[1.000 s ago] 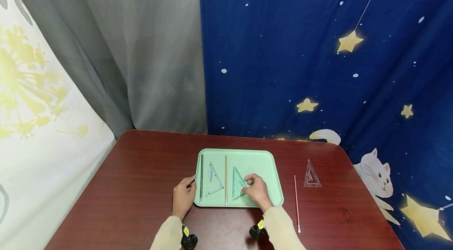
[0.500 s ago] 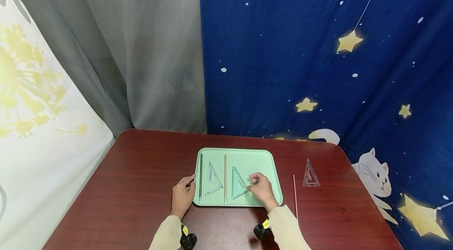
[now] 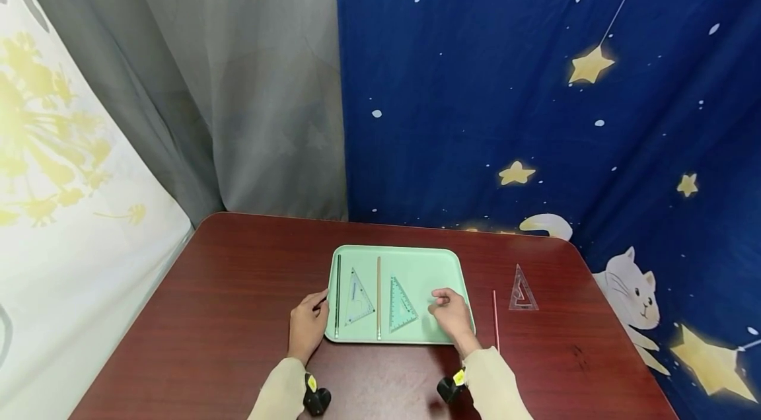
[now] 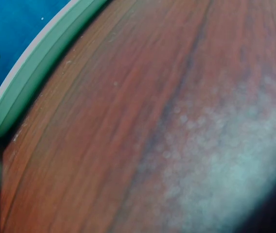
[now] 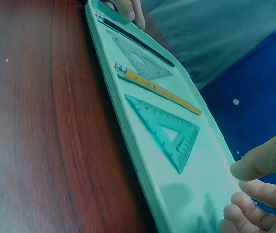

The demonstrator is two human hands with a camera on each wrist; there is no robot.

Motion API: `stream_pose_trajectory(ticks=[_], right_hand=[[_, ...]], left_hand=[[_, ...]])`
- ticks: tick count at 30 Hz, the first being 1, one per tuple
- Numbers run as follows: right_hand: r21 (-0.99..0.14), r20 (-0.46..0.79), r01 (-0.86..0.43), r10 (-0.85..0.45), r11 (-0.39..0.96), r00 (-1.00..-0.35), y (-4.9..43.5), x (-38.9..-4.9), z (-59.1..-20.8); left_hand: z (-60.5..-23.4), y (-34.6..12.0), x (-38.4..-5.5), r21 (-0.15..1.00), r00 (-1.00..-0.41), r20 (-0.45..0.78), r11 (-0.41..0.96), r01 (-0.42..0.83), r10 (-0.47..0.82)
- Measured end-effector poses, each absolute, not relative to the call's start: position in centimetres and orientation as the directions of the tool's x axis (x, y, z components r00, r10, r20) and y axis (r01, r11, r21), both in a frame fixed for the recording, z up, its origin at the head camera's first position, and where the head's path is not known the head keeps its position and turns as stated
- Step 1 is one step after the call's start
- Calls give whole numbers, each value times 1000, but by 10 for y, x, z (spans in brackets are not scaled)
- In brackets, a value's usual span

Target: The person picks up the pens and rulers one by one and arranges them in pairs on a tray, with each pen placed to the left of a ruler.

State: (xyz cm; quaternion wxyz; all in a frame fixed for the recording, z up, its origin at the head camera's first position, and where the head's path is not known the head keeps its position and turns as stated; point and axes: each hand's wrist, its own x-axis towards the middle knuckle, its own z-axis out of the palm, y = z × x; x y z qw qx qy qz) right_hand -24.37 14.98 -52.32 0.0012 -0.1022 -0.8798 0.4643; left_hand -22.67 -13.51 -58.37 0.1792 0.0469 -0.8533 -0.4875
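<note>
A pale green tray (image 3: pixel 436 268) lies on the table, its left rim held by my left hand (image 3: pixel 307 326). Fingers of that hand show over the rim in the right wrist view. From left to right on the tray are a dark pencil (image 3: pixel 338 294), a clear set square (image 3: pixel 352 314), a yellow pencil (image 3: pixel 378 301) and a green-tinted set square (image 3: pixel 395 309). Over the tray's right part hovers my right hand (image 3: pixel 453 315), fingers loosely bent and holding nothing. A gap separates it from the green set square (image 5: pixel 150 127).
Right of the tray, a red pencil (image 3: pixel 496 317) lies on the reddish-brown table (image 3: pixel 250 275), partly covered by the right sleeve (image 3: pixel 496 380). Farther right is another clear set square (image 3: pixel 514 294). Curtains hang behind the table.
My right hand has let go of the green set square and drawn back to the right, leaving it on the tray. The left hand stays at the rim.
</note>
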Motion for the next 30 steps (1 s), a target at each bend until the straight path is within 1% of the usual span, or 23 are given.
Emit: stream_pose_trajectory(ticks=[3,14,30], right_hand=[[-813,-91,194,210,548,-973,156,-242,-523],[-813,-112,223,230,539,-967,174,-236,-521],[-830,-153,246,219,500,-964,193,-226,-519]], left_hand=[[-583,-135,-226,850,-929,263,517,96,-259],[-586,-136,-225,858,-933,245,507,82,-264],[-585,-136,-227,850,-932,250,520,81,-263]])
